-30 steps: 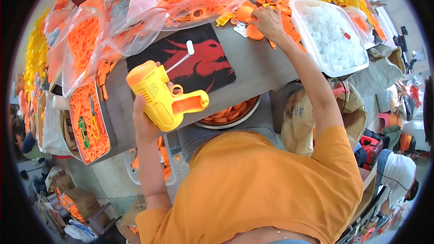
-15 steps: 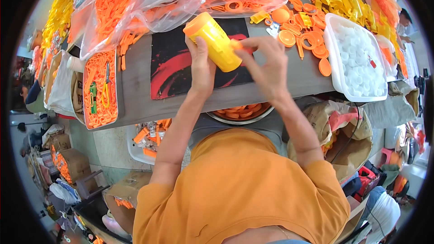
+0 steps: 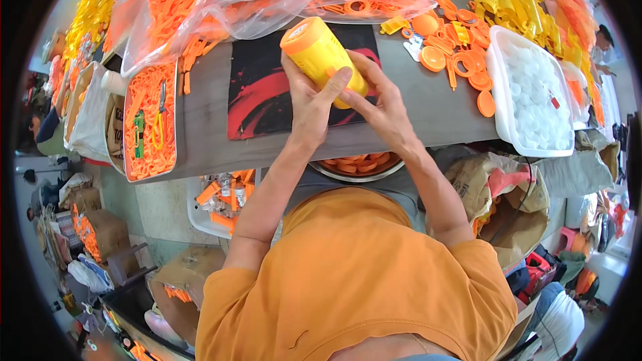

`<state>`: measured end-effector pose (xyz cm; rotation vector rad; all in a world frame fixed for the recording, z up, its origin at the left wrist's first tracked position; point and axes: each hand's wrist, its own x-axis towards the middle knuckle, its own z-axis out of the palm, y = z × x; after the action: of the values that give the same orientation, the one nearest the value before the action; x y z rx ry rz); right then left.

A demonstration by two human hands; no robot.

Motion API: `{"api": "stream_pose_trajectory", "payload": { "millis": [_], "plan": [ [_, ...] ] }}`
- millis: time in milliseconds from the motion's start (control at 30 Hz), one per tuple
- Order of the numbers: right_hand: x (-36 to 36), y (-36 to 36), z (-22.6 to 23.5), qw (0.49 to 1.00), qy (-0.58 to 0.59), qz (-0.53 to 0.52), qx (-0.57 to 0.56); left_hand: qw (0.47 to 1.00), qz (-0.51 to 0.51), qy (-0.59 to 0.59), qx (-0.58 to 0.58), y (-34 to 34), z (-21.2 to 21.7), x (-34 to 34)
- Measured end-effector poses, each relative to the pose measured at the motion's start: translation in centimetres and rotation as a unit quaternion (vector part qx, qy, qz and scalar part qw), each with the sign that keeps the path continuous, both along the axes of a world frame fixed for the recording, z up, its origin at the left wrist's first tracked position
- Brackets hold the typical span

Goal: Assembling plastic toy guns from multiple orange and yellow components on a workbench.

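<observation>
A yellow plastic cylinder [image 3: 319, 55] with an orange cap on its upper-left end is held tilted above a black mat [image 3: 257, 103] with red streaks. My left hand [image 3: 309, 105] wraps its near left side, the thumb pressed along the body. Around the lower right end closes my right hand [image 3: 386, 99], fingers behind and thumb toward the bottom. Whether a small part lies under the right fingers is hidden. Loose orange lids, rings and handle-like parts [image 3: 461, 60] lie on the table to the right of the mat.
At right stands a white tub [image 3: 503, 110] of translucent caps. A tray [image 3: 176, 120] of orange strips, with yellow-handled scissors [image 3: 158, 130] on top, sits at left. Plastic bags [image 3: 234, 17] of orange parts line the back. Below the table edge is a metal bowl [image 3: 358, 178].
My right hand has moved in from beside the cylinder and now grips its lower end. The small orange piece at its fingertips is no longer visible. My left thumb has shifted across the body.
</observation>
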<state>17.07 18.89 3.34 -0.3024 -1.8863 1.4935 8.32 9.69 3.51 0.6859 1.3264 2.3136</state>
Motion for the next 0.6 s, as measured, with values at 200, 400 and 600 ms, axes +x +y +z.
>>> {"api": "stream_pose_trajectory", "payload": {
  "millis": [200, 400, 600],
  "plan": [
    [-1.7, -1.4, -1.2, 0.989, -0.022, 0.026, 0.141, 0.999, 0.019, -0.037, 0.011, -1.9, 0.1, -1.5],
    [0.0, 1.5, 1.2, 0.982, -0.132, 0.049, 0.129, 0.733, 0.182, 0.559, -0.342, -6.1, 1.2, -2.8],
    [-0.9, 6.6, 2.2, 0.98, -0.182, 0.067, 0.038, 0.712, 0.08, 0.62, -0.321, -5.9, 0.4, -4.0]
  ]
}}
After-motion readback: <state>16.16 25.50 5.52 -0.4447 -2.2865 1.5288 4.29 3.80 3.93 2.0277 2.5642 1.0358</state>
